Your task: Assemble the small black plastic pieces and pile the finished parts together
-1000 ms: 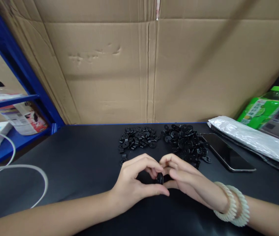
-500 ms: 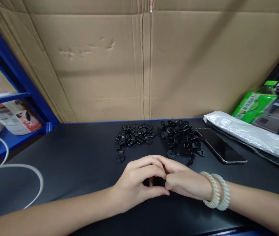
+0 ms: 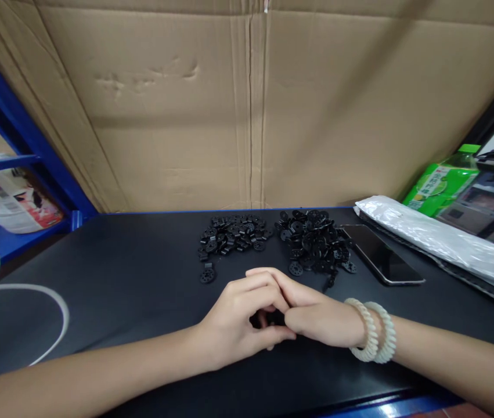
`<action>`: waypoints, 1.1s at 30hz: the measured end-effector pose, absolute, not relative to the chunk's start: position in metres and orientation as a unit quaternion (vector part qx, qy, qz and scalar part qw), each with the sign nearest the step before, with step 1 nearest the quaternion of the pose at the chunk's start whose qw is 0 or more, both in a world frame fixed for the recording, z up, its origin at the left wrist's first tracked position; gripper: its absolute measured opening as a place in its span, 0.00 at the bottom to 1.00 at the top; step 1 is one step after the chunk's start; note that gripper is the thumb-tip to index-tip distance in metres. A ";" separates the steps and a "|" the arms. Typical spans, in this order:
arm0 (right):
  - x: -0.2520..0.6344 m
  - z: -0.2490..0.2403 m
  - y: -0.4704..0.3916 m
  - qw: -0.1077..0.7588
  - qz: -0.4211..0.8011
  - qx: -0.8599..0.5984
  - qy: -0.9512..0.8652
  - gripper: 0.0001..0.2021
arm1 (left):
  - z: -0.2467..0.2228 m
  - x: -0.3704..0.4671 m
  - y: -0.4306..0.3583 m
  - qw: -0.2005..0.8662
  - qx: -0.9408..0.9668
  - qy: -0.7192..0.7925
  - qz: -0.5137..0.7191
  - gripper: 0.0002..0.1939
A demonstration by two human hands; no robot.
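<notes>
1 head-worn camera, looking forward and down from above the near edge of the black flat-topped table (image 3: 142, 302), close over 2 bare hands, facing an upright creased brown cardboard sheet (image 3: 177, 145), no second view sharing the scene

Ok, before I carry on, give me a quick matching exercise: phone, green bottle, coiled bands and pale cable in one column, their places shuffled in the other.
Things:
1. Phone
2. Green bottle
3. Coiled bands
4. Pale cable

Places:
A. Around the wrist of the right hand
B. Looping at the left side of the black table
C. Flat on the table, beside the right-hand heap of black parts
D. Leaning behind the silvery package

Right pairs: 1-C, 2-D, 3-A, 4-B
</notes>
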State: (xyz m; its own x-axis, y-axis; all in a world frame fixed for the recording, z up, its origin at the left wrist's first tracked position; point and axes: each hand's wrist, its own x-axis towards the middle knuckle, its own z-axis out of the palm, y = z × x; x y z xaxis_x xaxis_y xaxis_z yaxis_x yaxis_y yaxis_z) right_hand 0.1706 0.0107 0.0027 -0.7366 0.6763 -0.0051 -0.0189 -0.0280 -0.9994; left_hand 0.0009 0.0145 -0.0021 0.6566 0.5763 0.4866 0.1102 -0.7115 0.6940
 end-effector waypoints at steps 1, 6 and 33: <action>0.170 0.002 0.011 0.256 0.678 -0.251 -0.641 0.34 | -0.002 0.001 0.014 0.340 0.846 0.203 0.356 0.05; 0.168 -0.006 0.015 0.283 0.702 -0.230 -0.612 0.31 | -0.001 0.001 0.016 0.368 0.820 0.220 0.380 0.04; 0.257 0.041 0.053 0.351 -0.028 -0.394 -0.849 0.18 | 0.004 -0.018 0.004 0.084 0.934 0.053 0.342 0.20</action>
